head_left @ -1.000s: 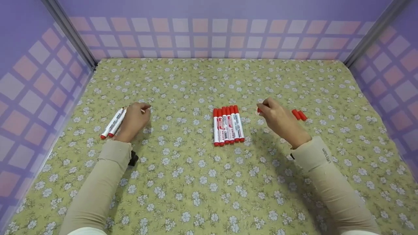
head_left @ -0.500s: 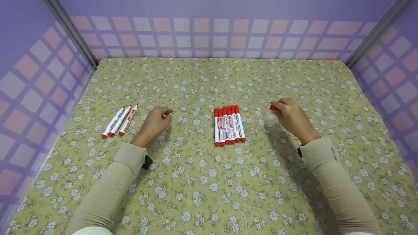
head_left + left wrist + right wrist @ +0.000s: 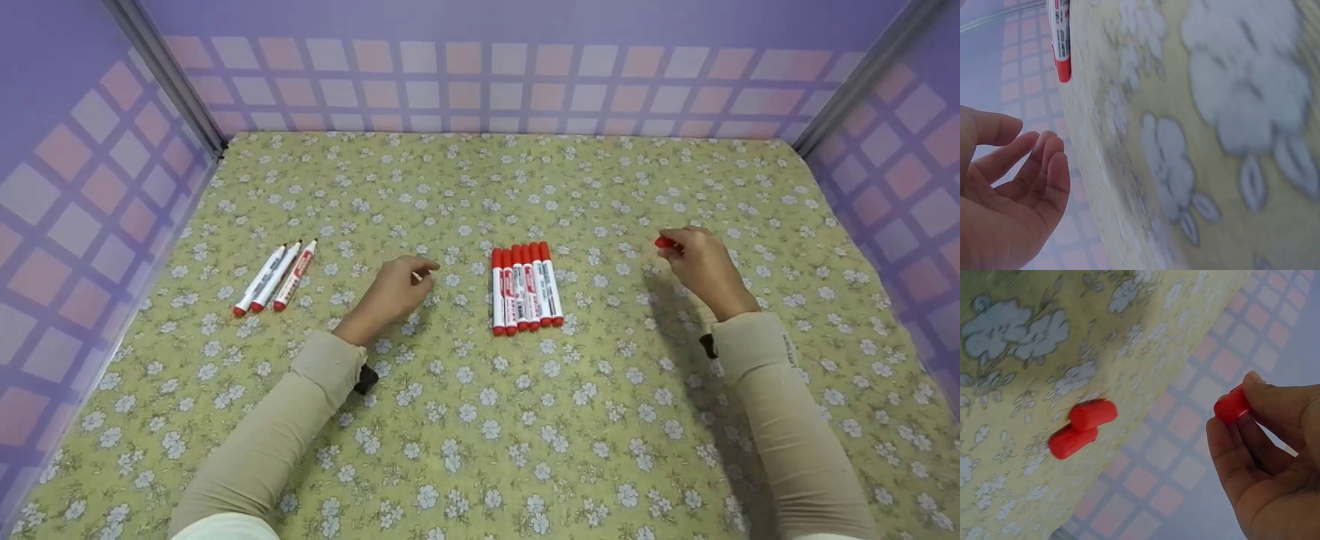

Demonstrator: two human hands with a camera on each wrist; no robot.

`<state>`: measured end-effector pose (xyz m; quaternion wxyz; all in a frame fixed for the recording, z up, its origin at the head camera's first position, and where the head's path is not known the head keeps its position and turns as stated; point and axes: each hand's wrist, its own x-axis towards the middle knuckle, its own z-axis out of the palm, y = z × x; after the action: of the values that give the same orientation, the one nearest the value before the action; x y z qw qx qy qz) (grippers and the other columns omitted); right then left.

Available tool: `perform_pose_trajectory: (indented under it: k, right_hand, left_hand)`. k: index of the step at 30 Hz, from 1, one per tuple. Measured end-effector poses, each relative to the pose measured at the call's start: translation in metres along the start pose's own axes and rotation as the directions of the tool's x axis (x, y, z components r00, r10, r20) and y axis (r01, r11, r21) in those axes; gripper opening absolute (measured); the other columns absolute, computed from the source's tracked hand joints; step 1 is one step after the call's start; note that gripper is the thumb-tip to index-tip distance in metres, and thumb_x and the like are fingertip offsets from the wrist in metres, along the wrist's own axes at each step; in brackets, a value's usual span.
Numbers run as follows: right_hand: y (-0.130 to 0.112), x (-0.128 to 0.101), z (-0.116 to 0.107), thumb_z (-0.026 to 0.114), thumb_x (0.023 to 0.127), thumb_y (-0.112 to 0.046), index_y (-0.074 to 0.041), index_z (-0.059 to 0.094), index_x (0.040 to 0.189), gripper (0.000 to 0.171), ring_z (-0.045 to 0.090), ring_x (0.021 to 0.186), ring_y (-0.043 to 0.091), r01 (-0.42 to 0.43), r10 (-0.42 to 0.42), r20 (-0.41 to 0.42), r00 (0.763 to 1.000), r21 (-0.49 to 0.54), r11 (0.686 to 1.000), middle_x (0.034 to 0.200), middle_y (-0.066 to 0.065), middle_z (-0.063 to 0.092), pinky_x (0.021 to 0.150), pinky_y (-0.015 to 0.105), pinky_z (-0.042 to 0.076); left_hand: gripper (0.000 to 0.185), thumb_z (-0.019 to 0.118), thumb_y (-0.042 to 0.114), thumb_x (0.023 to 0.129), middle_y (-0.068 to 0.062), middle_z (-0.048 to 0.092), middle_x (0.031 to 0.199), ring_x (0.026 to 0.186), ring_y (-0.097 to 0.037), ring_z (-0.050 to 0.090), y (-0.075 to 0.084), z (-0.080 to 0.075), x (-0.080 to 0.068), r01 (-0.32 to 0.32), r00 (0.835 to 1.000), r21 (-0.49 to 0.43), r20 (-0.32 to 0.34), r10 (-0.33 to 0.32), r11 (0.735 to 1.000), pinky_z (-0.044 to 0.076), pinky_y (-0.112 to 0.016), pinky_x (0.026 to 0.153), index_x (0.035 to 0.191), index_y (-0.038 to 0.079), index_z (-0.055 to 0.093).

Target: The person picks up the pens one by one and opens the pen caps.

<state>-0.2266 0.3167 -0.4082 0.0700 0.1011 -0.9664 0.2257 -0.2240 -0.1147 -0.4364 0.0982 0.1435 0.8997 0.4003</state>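
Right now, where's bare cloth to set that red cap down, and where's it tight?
Free: the wide far strip behind the capped marker row, the whole near half between the sleeves, and the gap between the row and the right hand pinching the red cap. Tight: around the three uncapped markers at left, and by the two loose caps near the right hand.

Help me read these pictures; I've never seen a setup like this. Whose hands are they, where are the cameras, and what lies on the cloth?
A person works with two bare hands. The wide picture comes from a head camera; each close-up comes from a wrist camera. On the flowered cloth lie six capped red markers in a row and three uncapped markers at the left. The right hand pinches a red cap; two loose caps lie nearby. The left hand holds nothing.
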Motion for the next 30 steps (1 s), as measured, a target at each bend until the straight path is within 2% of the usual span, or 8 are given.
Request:
perform_pose_trajectory:
  k: [3,6,11,15,21,30]
  right_hand:
    - [0.01,-0.001,-0.003,0.056,0.093,0.002,0.01,0.057,0.126,0.034,0.063,0.093,0.041,-0.04,0.04,0.019,0.999,0.04,0.998,0.113,0.033,0.061,0.075,0.051,0.053]
    - [0.019,-0.001,-0.005,0.052,0.095,0.002,0.01,0.054,0.13,0.037,0.062,0.098,0.042,-0.106,0.101,0.054,0.993,0.084,0.991,0.119,0.033,0.059,0.077,0.051,0.052]
    - [0.033,0.0,-0.009,0.049,0.098,-0.002,0.006,0.047,0.138,0.041,0.056,0.111,0.043,-0.239,0.223,0.132,0.966,0.127,0.963,0.129,0.032,0.054,0.083,0.051,0.05]
    - [0.045,-0.001,-0.013,0.048,0.099,-0.005,0.005,0.043,0.141,0.043,0.051,0.118,0.044,-0.303,0.275,0.184,0.944,0.146,0.942,0.134,0.031,0.049,0.088,0.052,0.048]
    - [0.06,-0.003,-0.014,0.048,0.099,-0.005,0.008,0.043,0.14,0.044,0.051,0.117,0.046,-0.338,0.309,0.21,0.927,0.119,0.933,0.135,0.034,0.048,0.086,0.051,0.048]
    - [0.079,-0.005,-0.01,0.047,0.097,-0.002,0.012,0.038,0.141,0.046,0.049,0.118,0.049,-0.381,0.34,0.267,0.902,0.12,0.917,0.133,0.038,0.046,0.09,0.054,0.047]
  left_hand:
    - [0.036,0.045,0.014,0.1,-0.017,0.06,0.12,0.094,-0.025,0.059,0.005,0.005,0.002,-0.015,1.0,-0.004,0.018,0.015,1.0,0.047,-0.035,0.072,0.131,0.001,0.057]
    - [0.036,0.046,0.015,0.1,-0.015,0.061,0.117,0.091,-0.024,0.059,0.01,0.01,0.003,-0.008,0.999,-0.014,0.036,0.008,1.0,0.046,-0.033,0.069,0.131,0.001,0.057]
    - [0.036,0.047,0.016,0.1,-0.013,0.062,0.115,0.093,-0.024,0.059,0.016,0.019,0.007,0.014,0.998,-0.02,0.065,-0.013,1.0,0.047,-0.033,0.071,0.131,0.003,0.057]
    - [0.036,0.047,0.015,0.099,-0.014,0.062,0.116,0.096,-0.024,0.06,0.02,0.027,0.011,0.009,0.997,-0.033,0.082,-0.006,0.999,0.049,-0.034,0.074,0.131,0.003,0.057]
    - [0.035,0.047,0.015,0.098,-0.012,0.064,0.114,0.094,-0.022,0.06,0.027,0.034,0.017,0.001,0.995,-0.028,0.099,0.002,1.0,0.049,-0.034,0.074,0.129,0.004,0.059]
    - [0.038,0.043,0.015,0.097,-0.011,0.063,0.113,0.079,-0.016,0.054,0.033,0.044,0.025,0.042,0.993,-0.043,0.113,-0.037,0.998,0.044,-0.028,0.066,0.131,0.005,0.057]
